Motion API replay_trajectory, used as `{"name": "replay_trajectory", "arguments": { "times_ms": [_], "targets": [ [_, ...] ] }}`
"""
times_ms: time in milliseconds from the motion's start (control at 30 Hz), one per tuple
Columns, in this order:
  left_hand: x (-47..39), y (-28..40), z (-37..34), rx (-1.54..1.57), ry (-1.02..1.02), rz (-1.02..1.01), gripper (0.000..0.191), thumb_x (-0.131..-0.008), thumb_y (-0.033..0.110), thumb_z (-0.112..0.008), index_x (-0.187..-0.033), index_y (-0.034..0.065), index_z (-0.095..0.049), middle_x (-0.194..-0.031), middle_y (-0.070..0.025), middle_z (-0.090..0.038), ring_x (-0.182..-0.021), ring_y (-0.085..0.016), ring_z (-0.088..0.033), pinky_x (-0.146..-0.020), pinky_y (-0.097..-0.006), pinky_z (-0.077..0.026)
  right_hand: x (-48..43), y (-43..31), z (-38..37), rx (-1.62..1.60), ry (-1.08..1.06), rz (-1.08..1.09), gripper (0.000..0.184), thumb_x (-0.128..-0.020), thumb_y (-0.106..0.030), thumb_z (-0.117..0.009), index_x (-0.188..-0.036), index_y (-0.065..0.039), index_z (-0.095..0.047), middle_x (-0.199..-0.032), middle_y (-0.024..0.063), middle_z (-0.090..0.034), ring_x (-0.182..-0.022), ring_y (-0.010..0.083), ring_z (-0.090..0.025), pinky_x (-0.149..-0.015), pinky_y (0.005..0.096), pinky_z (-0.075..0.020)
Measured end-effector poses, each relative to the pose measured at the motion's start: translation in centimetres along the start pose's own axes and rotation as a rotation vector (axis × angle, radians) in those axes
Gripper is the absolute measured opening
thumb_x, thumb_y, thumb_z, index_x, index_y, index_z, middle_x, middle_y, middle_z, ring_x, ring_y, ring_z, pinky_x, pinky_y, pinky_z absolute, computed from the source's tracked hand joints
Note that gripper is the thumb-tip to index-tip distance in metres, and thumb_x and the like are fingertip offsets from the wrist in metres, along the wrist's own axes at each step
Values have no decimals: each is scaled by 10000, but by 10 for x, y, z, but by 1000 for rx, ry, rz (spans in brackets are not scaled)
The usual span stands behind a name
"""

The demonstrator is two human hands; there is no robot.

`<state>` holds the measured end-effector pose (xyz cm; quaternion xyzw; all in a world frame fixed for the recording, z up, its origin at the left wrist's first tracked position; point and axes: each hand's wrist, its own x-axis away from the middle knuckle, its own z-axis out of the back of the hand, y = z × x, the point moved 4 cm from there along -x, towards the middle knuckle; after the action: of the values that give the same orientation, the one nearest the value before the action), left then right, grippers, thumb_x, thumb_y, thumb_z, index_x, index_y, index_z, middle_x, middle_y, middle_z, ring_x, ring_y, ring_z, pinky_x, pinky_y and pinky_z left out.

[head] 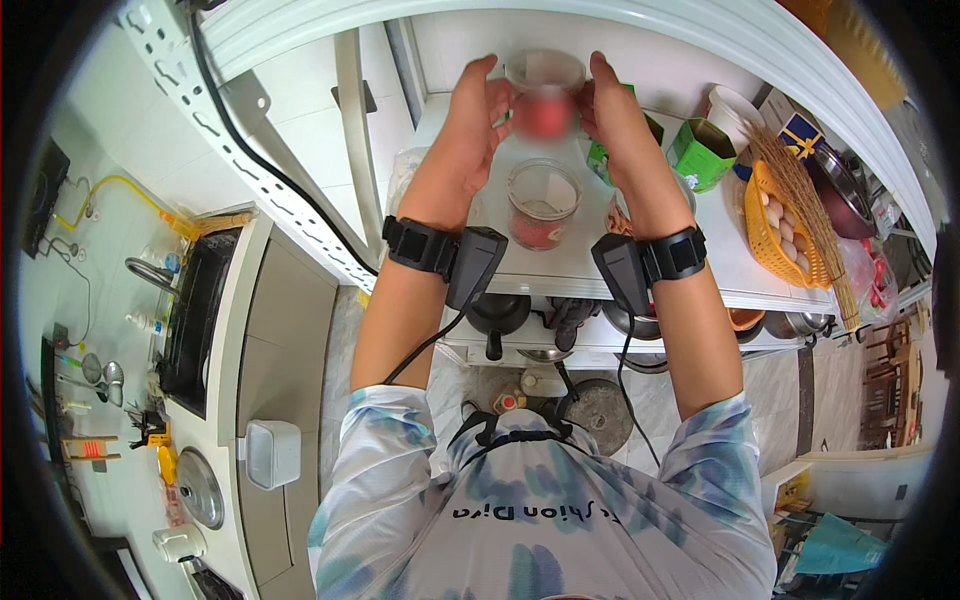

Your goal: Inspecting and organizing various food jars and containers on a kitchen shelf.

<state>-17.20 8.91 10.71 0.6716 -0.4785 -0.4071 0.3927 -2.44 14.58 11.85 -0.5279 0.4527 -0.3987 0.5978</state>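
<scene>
A clear plastic jar (546, 75) with a blurred red lower part is at the back of the white shelf, between my two hands. My left hand (480, 112) is at its left side with the thumb raised and the fingers curved. On its right side my right hand (611, 105) has the same shape. Whether the fingers press on the jar is hard to tell. Nearer to me stands a second clear jar (543, 204) with a red label, its top facing up. Another jar is partly hidden behind my right forearm. Each wrist wears a black strap with a device.
Right of my hands are a green hexagonal box (701, 155), a white tub (733, 112), a yellow basket (757, 232) of eggs and a straw whisk broom (814, 225). Pans (498, 313) lie on the shelf below. A white metal beam (525, 19) crosses the top.
</scene>
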Motion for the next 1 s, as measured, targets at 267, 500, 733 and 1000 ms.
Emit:
{"name": "replay_trajectory", "arguments": {
  "times_ms": [267, 500, 733, 1000],
  "targets": [
    [-2, -39, 16, 59, 125, 190, 543, -852, 520, -476, -982, -4, -531, -921, -76, -548, -917, -188, -513, -888, -312, -399, -23, 55, -6, 136, -91, -126, 641, -930, -532, -333, -1306, -28, -460, -1265, 156, -505, -1201, 262, -439, -1049, 403, -282],
    [-1, -60, 15, 123, 72, 170, 609, -850, 556, -452, -1011, -26, -532, -897, -99, -555, -901, -218, -517, -876, -351, -398, -6, 58, -12, 25, -31, -250, 709, -917, -570, -325, -1321, 5, -424, -1293, 187, -475, -1225, 289, -413, -1066, 404, -257],
    [-8, -77, 15, 178, 156, 228, 625, -899, 512, -404, -1114, -66, -504, -1050, -143, -548, -972, -236, -503, -910, -350, -383, -8, 68, -6, -160, -49, -325, 827, -901, -599, -348, -1349, 95, -329, -1393, 248, -357, -1325, 326, -306, -1111, 388, -185],
    [83, -75, 23, 197, 246, -81, 658, -980, 460, -300, -1405, -40, -262, -1478, -140, -275, -1390, -230, -213, -1134, -355, -173, 74, 36, 3, -348, 47, -28, 803, -948, -539, -313, -1426, 81, -134, -1504, 237, -134, -1415, 288, -115, -1146, 362, -94]
  ]
}}
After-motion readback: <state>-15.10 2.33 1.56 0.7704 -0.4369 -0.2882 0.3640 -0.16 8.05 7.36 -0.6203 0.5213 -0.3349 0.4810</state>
